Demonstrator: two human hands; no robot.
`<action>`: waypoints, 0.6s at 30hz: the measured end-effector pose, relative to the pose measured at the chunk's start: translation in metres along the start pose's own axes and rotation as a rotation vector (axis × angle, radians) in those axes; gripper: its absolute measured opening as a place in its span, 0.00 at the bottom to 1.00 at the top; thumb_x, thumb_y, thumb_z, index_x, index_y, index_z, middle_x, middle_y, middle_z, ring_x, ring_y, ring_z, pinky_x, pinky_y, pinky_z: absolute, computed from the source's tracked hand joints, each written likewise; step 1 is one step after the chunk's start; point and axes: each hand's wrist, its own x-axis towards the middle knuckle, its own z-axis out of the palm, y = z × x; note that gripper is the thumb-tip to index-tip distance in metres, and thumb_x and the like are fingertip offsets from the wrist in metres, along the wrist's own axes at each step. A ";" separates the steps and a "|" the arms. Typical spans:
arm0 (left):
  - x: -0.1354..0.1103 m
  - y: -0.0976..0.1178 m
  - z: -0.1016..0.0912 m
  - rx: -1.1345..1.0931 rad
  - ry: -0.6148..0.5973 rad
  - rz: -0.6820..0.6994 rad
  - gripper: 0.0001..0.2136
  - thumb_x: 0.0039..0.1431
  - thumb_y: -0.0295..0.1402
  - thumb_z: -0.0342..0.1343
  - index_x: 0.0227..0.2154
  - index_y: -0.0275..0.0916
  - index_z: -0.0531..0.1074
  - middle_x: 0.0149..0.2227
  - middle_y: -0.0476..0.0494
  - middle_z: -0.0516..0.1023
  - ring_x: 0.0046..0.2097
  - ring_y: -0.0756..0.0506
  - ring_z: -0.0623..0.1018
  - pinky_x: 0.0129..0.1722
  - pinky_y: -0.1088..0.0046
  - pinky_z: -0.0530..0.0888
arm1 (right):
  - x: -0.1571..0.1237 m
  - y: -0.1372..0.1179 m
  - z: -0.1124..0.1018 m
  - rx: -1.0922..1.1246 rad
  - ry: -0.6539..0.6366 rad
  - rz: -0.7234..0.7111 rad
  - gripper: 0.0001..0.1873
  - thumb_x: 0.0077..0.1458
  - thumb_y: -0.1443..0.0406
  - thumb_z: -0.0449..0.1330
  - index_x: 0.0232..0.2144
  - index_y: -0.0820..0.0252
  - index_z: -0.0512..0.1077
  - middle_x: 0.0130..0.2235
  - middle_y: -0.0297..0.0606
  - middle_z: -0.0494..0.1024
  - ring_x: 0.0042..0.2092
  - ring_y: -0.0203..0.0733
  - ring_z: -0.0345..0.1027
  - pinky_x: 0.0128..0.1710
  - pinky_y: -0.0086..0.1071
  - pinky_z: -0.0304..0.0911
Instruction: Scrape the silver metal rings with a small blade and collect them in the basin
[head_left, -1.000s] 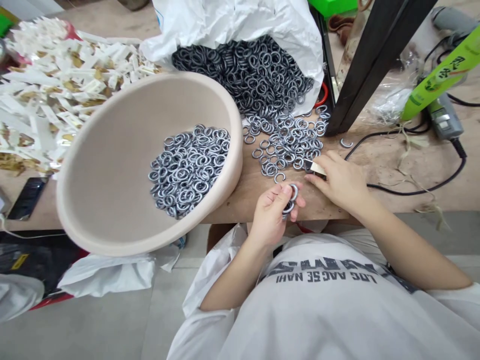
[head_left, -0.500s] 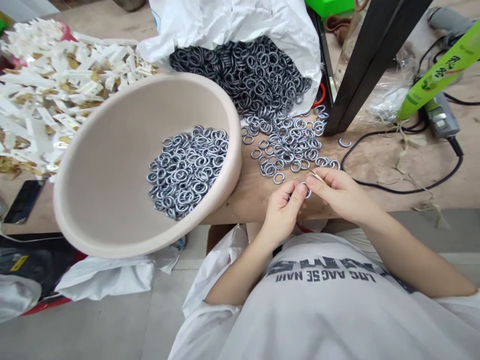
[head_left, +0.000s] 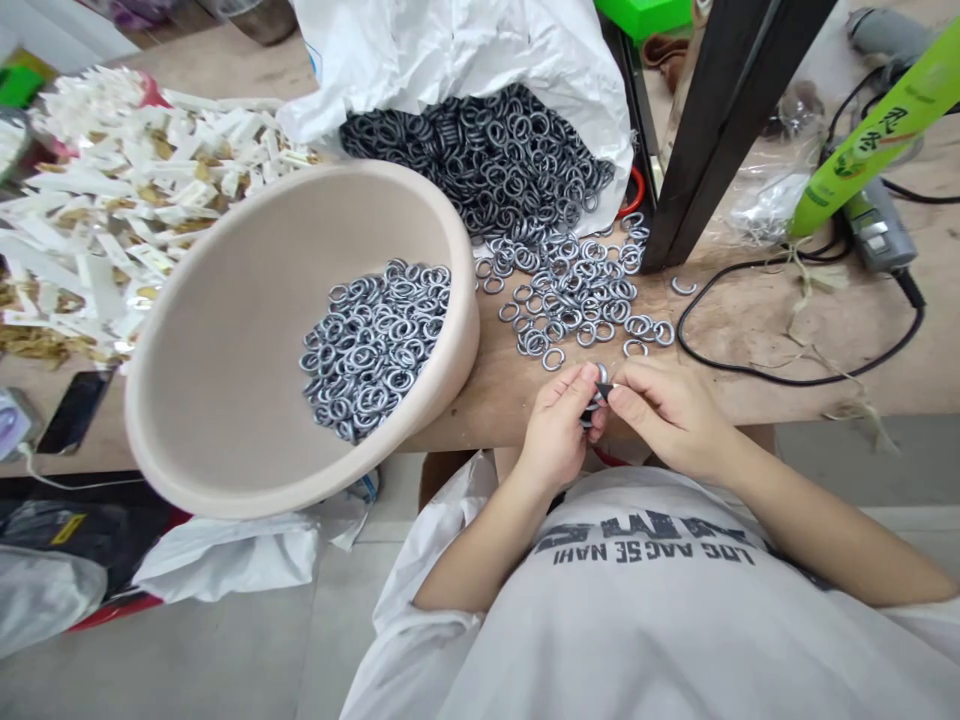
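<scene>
Since a second ago our right hand (head_left: 671, 415) has come back from the edge of the loose rings (head_left: 577, 300) and is now meeting our left hand (head_left: 559, 425) at the near edge of the table (head_left: 750, 330). The left hand is pinching a silver ring (head_left: 601, 374) between thumb and fingertips, perhaps with more tucked under its fingers. The right hand is gripping a small dark-tipped piece (head_left: 604, 389) and pressing it against that ring, though we are not making out what the piece is. The loose rings are lying at twelve o'clock from the hands, and the white bag (head_left: 465, 50) is spilling darker rings (head_left: 487, 160) beyond them at eleven. The beige basin (head_left: 225, 420) is sitting at nine o'clock, tilted over the table edge. Its heap of rings (head_left: 375, 345) is covering only part of the bottom, so we are judging the work well short of done, with the scatter and the far larger bagful left.
</scene>
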 end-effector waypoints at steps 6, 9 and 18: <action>-0.004 -0.002 0.000 -0.004 -0.040 -0.033 0.20 0.56 0.50 0.64 0.28 0.38 0.67 0.19 0.55 0.64 0.19 0.55 0.60 0.17 0.80 0.57 | -0.001 0.004 0.002 -0.101 0.039 -0.053 0.22 0.71 0.56 0.50 0.24 0.58 0.62 0.26 0.32 0.66 0.30 0.35 0.59 0.32 0.33 0.50; -0.013 0.000 0.002 0.050 -0.143 -0.058 0.21 0.57 0.50 0.63 0.24 0.37 0.67 0.20 0.52 0.65 0.20 0.55 0.62 0.19 0.79 0.58 | 0.005 0.018 0.002 -0.088 0.058 0.043 0.24 0.70 0.53 0.50 0.23 0.57 0.61 0.25 0.31 0.65 0.29 0.36 0.59 0.31 0.33 0.49; -0.005 0.018 -0.012 0.004 0.025 0.020 0.15 0.59 0.46 0.62 0.34 0.38 0.75 0.22 0.51 0.70 0.20 0.55 0.66 0.18 0.80 0.61 | 0.011 0.014 -0.011 -0.216 0.127 0.041 0.17 0.69 0.53 0.51 0.36 0.56 0.71 0.34 0.37 0.74 0.36 0.42 0.67 0.36 0.35 0.57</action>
